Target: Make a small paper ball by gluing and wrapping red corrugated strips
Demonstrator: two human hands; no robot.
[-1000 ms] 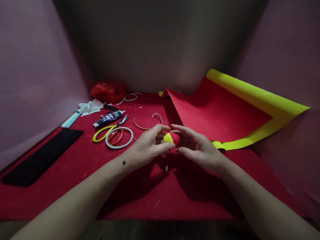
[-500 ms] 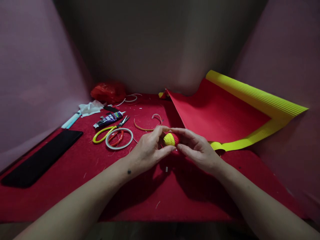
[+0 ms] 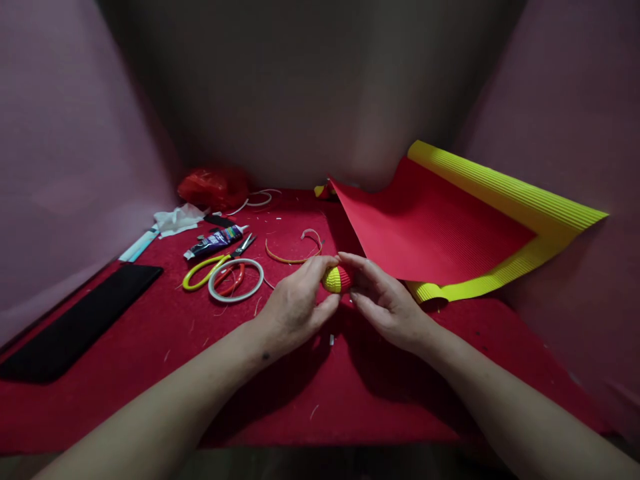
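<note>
A small ridged piece of corrugated paper [image 3: 332, 280], rounded, yellow on the left and red on the right, is held up between both hands over the red-covered table. My left hand [image 3: 295, 300] grips its yellow side, thumb below and fingers above. Around the red end, my right hand [image 3: 390, 300] has its fingers curled, the index finger over the top and the thumb beneath. Left of the hands, scissors [image 3: 203, 272] with yellow and red handles lie partly under a pale ring [image 3: 219, 298]. A curled strip [image 3: 285, 259] rests just beyond the left hand.
Red and yellow corrugated sheets [image 3: 430, 233] lie at the right, one edge rolled. A glue tube [image 3: 215, 243], white tissue [image 3: 179, 220], red plastic bag [image 3: 215, 188] and black flat strip [image 3: 83, 323] are on the left. Walls enclose the back and sides.
The view has shifted slightly. The ridged paper piece has turned a little, and my right thumb has drawn slightly away from the left thumb.
</note>
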